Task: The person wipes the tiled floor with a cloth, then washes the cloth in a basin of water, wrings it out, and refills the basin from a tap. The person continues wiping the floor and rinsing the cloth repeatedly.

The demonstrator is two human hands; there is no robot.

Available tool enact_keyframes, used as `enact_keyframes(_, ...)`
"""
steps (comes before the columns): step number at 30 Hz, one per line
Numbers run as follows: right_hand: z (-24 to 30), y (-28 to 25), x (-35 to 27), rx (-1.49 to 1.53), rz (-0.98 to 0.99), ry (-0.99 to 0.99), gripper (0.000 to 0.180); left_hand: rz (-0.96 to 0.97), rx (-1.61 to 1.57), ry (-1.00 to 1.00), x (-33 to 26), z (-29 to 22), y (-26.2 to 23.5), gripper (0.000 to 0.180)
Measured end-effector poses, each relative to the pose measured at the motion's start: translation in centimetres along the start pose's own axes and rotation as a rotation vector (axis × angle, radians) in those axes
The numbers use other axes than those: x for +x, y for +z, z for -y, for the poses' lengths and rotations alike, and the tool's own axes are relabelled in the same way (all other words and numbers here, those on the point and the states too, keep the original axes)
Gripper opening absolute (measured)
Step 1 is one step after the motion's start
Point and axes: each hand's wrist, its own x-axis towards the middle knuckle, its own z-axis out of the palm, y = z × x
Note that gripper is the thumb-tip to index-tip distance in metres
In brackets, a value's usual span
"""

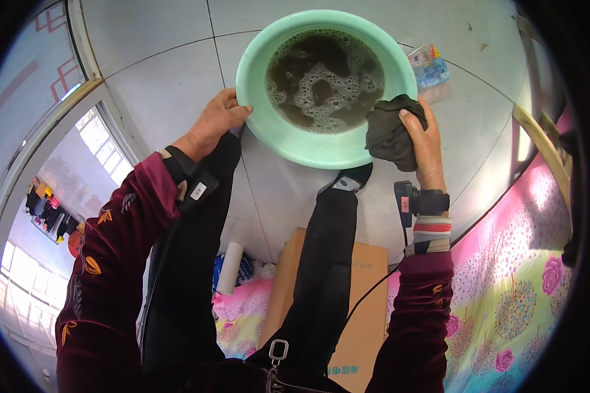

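Observation:
A mint-green plastic basin [278, 141] stands on the tiled floor, filled with dark, soapy water [324, 78]. My left hand [215, 121] grips the basin's left rim. My right hand [421, 141] is closed around a bunched, dark wet cloth [390, 131], held against the basin's right rim, above the edge. Both wrists carry a dark strapped device, and my legs in dark trousers reach toward the basin.
A small clear packet with coloured print [429, 65] lies on the floor right of the basin. A brown cardboard box [364, 288] sits between my legs. Flowered bedding [518, 281] fills the right side, with a wooden frame [537, 137]. A white roll [229, 268] lies lower left.

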Motion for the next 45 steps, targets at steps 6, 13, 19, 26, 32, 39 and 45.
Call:
enact_keyframes(6, 0.1, 0.8, 0.3, 0.121, 0.018, 0.069, 0.047, -0.016, -0.072, -0.028, 0.9, -0.2, 1.4, 0.046)
enact_keyframes(13, 5.5, 0.1, -3.0, 0.126, 0.022, 0.046, 0.04, -0.089, -0.043, 0.006, -2.3, -1.1, 0.9, 0.04)
enact_keyframes(19, 16.1, -0.9, -9.7, -0.11, -0.009, -0.031, 0.044, 0.016, -0.287, 0.065, -11.5, -3.2, 0.8, 0.042)
enact_keyframes(26, 31.1, 2.7, -18.3, -0.324, 0.118, -0.283, 0.041, 0.114, -0.484, 0.158, -23.7, -3.4, -3.6, 0.049)
enact_keyframes(32, 38.7, 9.9, -24.5, -0.444, 0.259, -0.38, 0.039, 0.214, -0.767, 0.495, -30.0, -0.6, -10.0, 0.048)
enact_keyframes(39, 46.1, 18.9, -28.4, -0.57, 0.44, -0.442, 0.033, 0.003, -0.909, 0.459, -38.8, 1.2, -14.5, 0.04)
enact_keyframes(45, 50.6, 29.2, -29.6, -0.737, 0.718, -0.48, 0.036, -0.183, -1.09, 0.502, -44.7, 4.9, -17.0, 0.038)
